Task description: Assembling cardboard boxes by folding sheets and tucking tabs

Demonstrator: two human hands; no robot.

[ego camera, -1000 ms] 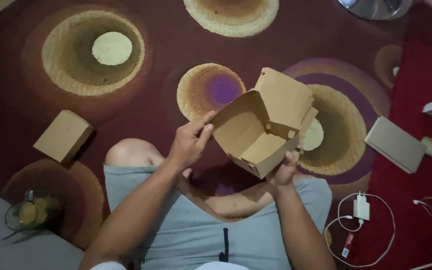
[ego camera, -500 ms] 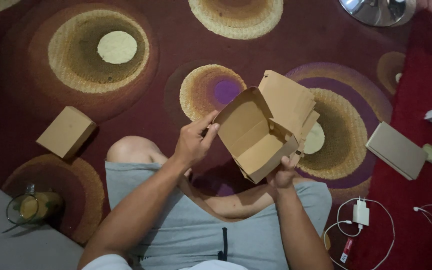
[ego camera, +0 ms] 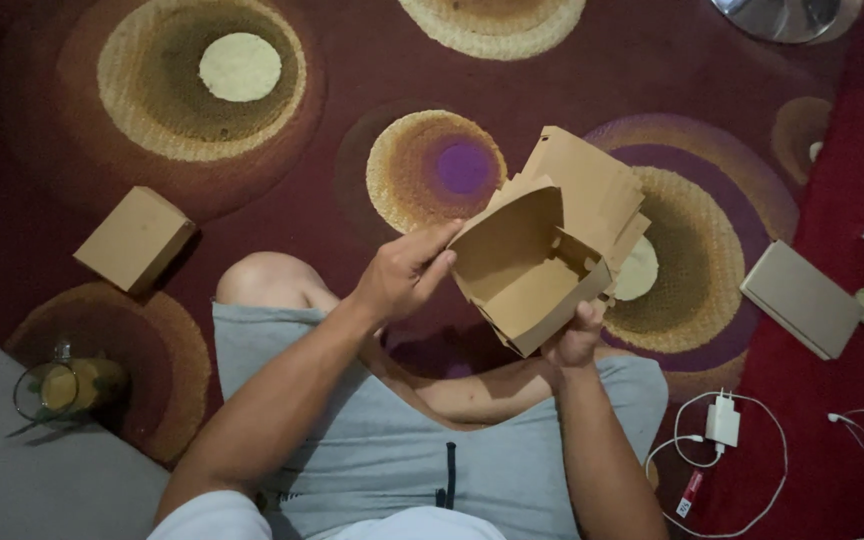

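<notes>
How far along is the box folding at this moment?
Done: one closed brown box lies on the carpet to the person's left. In hand: a half-formed cardboard box, walls up and lid flap open, with the left hand at its side wall and the right hand under it. Left: its lid is not closed. A flat piece lies to the right; whether it is another blank is unclear.

I sit on a dark maroon carpet (ego camera: 352,90) patterned with tan and purple rings. Right of it lies a red rug (ego camera: 857,200); at its lower left corner, a grey floor (ego camera: 42,480). The light is dim and warm.
</notes>
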